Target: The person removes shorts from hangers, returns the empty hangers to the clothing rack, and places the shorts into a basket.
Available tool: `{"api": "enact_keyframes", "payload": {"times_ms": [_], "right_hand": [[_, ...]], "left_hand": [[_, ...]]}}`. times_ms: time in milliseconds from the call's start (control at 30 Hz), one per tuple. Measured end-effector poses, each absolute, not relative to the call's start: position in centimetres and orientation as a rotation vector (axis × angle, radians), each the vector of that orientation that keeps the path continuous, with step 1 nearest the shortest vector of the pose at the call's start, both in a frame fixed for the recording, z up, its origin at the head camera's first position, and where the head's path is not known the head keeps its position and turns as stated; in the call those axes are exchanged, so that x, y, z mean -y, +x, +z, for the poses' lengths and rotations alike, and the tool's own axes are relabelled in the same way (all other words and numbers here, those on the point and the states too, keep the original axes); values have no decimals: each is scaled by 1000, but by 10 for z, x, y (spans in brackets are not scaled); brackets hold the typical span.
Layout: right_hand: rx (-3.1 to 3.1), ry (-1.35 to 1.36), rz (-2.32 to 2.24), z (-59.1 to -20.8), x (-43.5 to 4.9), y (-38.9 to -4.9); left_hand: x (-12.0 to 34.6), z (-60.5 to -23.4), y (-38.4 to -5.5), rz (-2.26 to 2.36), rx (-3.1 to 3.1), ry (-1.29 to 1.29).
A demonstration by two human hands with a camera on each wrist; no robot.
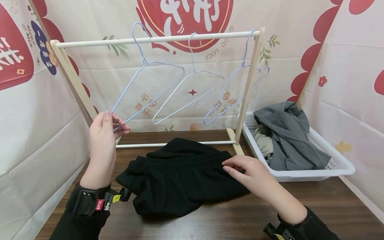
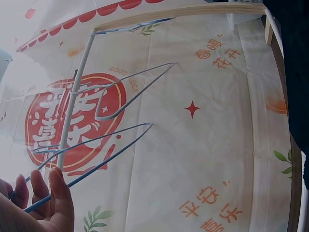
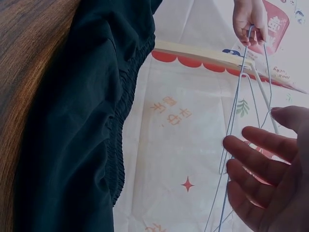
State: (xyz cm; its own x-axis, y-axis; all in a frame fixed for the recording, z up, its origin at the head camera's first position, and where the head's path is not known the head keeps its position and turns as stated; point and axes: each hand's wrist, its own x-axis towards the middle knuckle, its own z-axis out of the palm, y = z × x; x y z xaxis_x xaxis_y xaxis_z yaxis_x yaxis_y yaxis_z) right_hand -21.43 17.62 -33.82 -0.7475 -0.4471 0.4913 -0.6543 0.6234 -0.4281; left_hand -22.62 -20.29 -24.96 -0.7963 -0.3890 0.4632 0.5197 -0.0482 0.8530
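In the head view, my left hand (image 1: 103, 138) pinches the lower left corner of a light blue wire hanger (image 1: 128, 88), whose hook is at the top bar of a wooden rack (image 1: 99, 42). The left wrist view shows the fingers around the wire. Black elastic-waist shorts or trousers (image 1: 186, 183) lie bunched on the table in front of the rack. Over their right side hovers my right hand (image 1: 252, 173), fingers loosely bent and holding nothing. In the right wrist view those fingers (image 3: 263, 166) are spread apart, away from the gathered waistband (image 3: 123, 116).
A paler hanger (image 1: 189, 102) and another blue hanger (image 1: 243, 63) hang farther right on the bar. At the right stands a white plastic basket (image 1: 345, 170) with a grey garment (image 1: 288, 133) and a beige cloth (image 1: 264, 143). Printed fabric (image 1: 192, 113) surrounds the dark wooden table (image 1: 168, 230).
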Motion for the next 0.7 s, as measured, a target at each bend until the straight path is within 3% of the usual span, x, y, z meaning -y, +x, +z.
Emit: {"api": "enact_keyframes", "payload": {"times_ms": [700], "right_hand": [[2707, 852, 789, -338, -177, -214]], "left_hand": [[202, -251, -244, -1937, 1709, -98]]}}
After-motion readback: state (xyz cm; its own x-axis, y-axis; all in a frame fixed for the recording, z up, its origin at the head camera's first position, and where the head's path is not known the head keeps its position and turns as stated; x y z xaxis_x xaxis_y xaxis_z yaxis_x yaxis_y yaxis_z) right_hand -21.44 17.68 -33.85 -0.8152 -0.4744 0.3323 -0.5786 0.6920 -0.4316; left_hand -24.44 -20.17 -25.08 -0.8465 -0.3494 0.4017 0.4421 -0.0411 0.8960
